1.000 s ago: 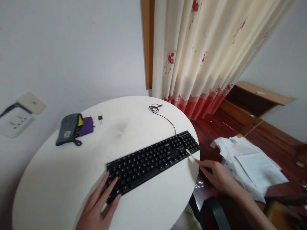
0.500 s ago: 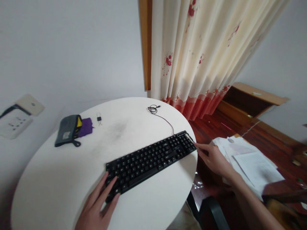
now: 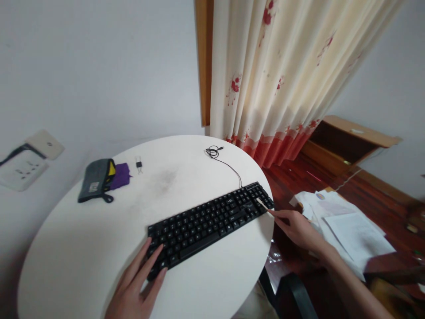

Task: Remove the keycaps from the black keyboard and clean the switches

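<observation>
Keyboard (image 3: 207,226) could skid past the right edge of the surface (image 3: 212,285) if your right grip (image 3: 297,227), pinching the white stick (image 3: 262,203), pushes harder than your spread left grip (image 3: 133,283) steadies.

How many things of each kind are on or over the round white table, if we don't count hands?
Long black corded keyboard: 1
Small black binder clip: 1
Grey fabric pouch: 1
Purple cloth: 1
Slim pale stick, in the right hand: 1
Total: 5
The yellow patch in the pouch isn't counted; I can't tell if it's a separate thing.
</observation>
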Demonstrator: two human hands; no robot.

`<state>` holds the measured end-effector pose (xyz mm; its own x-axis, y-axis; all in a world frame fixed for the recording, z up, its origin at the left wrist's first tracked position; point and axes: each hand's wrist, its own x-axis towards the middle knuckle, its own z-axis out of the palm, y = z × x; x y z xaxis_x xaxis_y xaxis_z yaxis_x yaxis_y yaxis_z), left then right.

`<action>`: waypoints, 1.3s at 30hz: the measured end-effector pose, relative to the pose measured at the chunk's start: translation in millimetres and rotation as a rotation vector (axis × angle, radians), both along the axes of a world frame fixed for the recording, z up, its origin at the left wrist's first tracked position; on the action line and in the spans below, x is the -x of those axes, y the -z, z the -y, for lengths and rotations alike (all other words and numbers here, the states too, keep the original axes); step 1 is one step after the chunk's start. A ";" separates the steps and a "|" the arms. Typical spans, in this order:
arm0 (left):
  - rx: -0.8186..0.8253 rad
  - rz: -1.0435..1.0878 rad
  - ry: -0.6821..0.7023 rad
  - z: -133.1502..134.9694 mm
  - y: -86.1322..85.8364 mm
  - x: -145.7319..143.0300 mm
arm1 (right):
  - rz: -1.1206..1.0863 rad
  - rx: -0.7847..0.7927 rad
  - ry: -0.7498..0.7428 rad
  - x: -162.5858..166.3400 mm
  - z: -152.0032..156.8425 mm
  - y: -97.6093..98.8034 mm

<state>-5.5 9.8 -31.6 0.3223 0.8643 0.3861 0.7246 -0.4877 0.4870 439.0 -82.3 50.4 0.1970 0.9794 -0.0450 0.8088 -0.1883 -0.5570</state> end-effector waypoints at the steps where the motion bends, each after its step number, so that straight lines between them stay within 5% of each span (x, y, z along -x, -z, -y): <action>1: 0.000 0.002 0.004 -0.2 -0.3 -0.1 | -0.019 0.016 -0.008 0.8 6.4 -3.3; 10: 0.007 0.014 0.011 -1.1 0.5 0.0 | -0.105 0.021 0.034 -2.6 18.9 -37.0; 14: 0.005 0.029 0.007 -1.1 -1.3 -1.5 | -0.045 -0.109 0.077 -6.4 -12.8 -22.4; 19: 0.017 0.027 -0.007 -0.3 -1.2 -1.7 | 0.104 -0.059 0.100 -3.4 -40.1 4.3; 25: 0.000 0.021 0.000 -0.5 0.9 -0.9 | 0.065 -0.047 0.084 -6.2 -7.9 8.5; 33: 0.015 0.006 0.002 -1.7 0.2 -0.4 | -0.039 0.033 0.058 -2.7 38.9 -24.9; 39: -0.002 -0.015 0.003 -2.1 1.4 0.4 | -0.007 -0.036 0.094 -14.7 20.8 -29.6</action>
